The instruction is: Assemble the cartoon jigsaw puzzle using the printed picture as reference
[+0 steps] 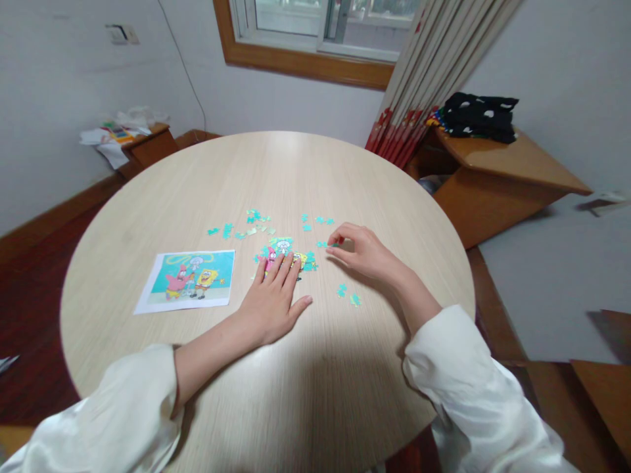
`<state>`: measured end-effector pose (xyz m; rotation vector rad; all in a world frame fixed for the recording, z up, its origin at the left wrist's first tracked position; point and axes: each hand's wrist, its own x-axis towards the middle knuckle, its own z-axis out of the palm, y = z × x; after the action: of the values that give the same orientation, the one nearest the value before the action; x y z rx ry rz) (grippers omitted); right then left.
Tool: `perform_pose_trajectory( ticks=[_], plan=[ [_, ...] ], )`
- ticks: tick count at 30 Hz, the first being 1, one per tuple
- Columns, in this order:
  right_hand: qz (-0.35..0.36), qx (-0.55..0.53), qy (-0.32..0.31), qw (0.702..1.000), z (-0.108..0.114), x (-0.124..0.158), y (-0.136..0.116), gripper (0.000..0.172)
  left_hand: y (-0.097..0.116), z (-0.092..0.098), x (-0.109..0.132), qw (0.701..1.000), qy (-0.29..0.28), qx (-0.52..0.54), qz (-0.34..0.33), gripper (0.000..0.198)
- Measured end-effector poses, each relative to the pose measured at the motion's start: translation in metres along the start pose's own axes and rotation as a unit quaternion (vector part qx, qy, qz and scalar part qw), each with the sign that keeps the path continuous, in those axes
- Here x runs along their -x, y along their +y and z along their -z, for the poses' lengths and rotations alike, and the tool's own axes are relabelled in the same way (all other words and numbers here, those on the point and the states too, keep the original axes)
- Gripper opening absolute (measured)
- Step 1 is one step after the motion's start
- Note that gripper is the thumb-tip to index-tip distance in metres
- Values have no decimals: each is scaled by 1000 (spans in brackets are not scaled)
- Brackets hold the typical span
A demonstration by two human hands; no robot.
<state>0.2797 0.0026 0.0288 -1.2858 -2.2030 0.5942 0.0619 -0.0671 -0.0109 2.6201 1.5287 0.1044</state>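
My left hand point(270, 303) lies flat with its fingers spread, the fingertips resting on a partly joined jigsaw puzzle point(282, 246). Pink, yellow and turquoise cartoon figures show on the puzzle; my fingers cover its lower part. Just right of it, my right hand point(362, 253) is curled, thumb and forefinger closed around a small turquoise puzzle piece point(336, 245). Another turquoise piece point(322, 244) sits by those fingertips. To the left of the puzzle, a printed reference picture point(192, 277) on white paper shows the same cartoon figures.
Loose puzzle pieces point(254, 215) are scattered beyond the puzzle, with others point(319, 220) at the back right and two point(355, 300) near my right forearm. The round wooden table point(148, 197) stands before a window. Wooden cabinets point(513, 171) flank it, one bearing black cloth point(480, 117).
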Motion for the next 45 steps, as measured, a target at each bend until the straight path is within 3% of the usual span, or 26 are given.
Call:
perform_pose_trajectory(
  ticks=[3,5,8,12,15,21,26,33,39,45],
  plan=[
    [-29,-65,-163,984,16,9,-4,5,0,0,0,1000,-3,4,2,67],
    [-37,-77,-216,973,21,13,-5,5,0,4,-1,1000,-6,9,5,66],
    [-17,-59,-235,970,22,15,-4,6,-4,13,-4,1000,10,14,15,64],
    [14,-35,-254,967,20,14,-3,9,-20,23,-10,994,96,11,44,58],
    [28,-21,-278,960,20,14,-3,11,-31,27,-13,992,113,2,59,51],
    [9,-8,-280,960,20,14,-1,17,-41,41,-13,992,108,-50,40,37],
    [-16,-12,-291,957,19,13,-1,14,-38,51,-12,994,104,-5,14,34],
    [-58,-28,-242,968,6,10,-7,7,-16,41,-2,993,91,16,-73,37],
    [-55,-53,-213,974,5,9,-6,10,8,38,8,994,44,-5,-97,39],
    [-73,-76,-197,975,10,11,2,12,13,33,11,994,26,-30,-100,38]
  ],
)
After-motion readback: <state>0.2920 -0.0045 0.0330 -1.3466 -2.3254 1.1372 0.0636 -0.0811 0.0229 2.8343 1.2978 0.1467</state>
